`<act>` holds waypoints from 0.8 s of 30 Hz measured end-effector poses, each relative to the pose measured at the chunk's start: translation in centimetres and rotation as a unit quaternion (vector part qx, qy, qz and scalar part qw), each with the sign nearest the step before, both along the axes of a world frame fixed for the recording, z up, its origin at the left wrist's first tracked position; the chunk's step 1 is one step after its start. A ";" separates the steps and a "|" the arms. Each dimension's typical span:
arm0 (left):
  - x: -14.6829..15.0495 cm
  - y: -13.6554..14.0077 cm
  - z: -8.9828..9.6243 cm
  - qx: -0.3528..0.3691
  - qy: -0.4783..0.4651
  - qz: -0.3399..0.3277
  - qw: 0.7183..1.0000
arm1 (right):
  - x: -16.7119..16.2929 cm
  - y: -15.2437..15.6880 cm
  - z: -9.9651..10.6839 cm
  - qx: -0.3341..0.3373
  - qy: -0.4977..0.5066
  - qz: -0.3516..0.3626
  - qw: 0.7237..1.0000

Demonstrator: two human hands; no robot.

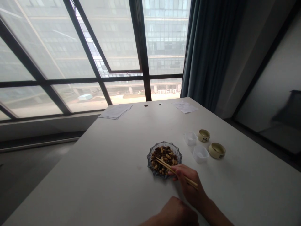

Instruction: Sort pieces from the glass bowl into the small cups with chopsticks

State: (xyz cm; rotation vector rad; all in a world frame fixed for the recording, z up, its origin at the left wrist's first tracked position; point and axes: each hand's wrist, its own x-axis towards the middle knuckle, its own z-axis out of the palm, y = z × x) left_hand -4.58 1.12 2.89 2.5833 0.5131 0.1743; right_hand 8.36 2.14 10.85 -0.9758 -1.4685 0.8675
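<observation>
My right hand [188, 182] grips a pair of wooden chopsticks [169, 167], whose tips dip into a scalloped clear glass bowl [150, 166]. Inside the bowl lies a mix of peanuts in their shells [167, 157] and small dark pieces. The fingers of this hand are beside the bowl's near right rim. My left hand [177, 213] rests at the bottom edge of the view, curled like a fist, close to my right wrist. Its fingertips are hidden, and nothing shows in it.
Right of the bowl stand two translucent plastic cups [200, 153] and two beige ceramic bowls [216, 150] with dark marks. Papers [116, 111] lie at the white table's [105, 163] far left, and a crumpled sheet [185, 106] at its far right. Windows and a dark curtain [207, 56] are beyond.
</observation>
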 end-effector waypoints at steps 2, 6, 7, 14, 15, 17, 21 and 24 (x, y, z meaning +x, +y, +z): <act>0.1 0.0 -0.1 0.007 0.012 0.003 1.000 | -0.1 0.0 -0.2 0.000 -0.003 -0.002 1.000; 0.4 -0.1 -0.4 0.024 0.040 0.010 0.999 | -0.4 -0.1 -0.4 -0.013 0.011 -0.015 1.000; 0.4 -0.2 -0.5 0.027 0.044 0.013 0.999 | -0.5 -0.2 -0.4 -0.017 0.016 -0.020 1.000; 0.3 -0.1 0.0 0.015 0.024 0.005 1.000 | -0.5 -0.2 -0.3 -0.022 0.028 -0.061 0.998; 0.3 -0.1 0.1 0.011 0.019 0.003 1.000 | -0.5 -0.2 -0.2 -0.019 0.027 -0.064 0.997; 0.2 0.0 0.2 0.003 0.009 -0.001 1.000 | -0.4 -0.2 -0.2 -0.014 0.026 -0.073 0.997; 0.2 0.0 0.5 -0.009 -0.007 -0.003 1.000 | 0.0 -0.2 -0.3 -0.003 0.032 -0.089 0.996; 0.2 0.0 0.8 -0.014 -0.011 0.001 1.000 | 0.4 -0.2 -0.5 0.001 0.034 -0.101 0.994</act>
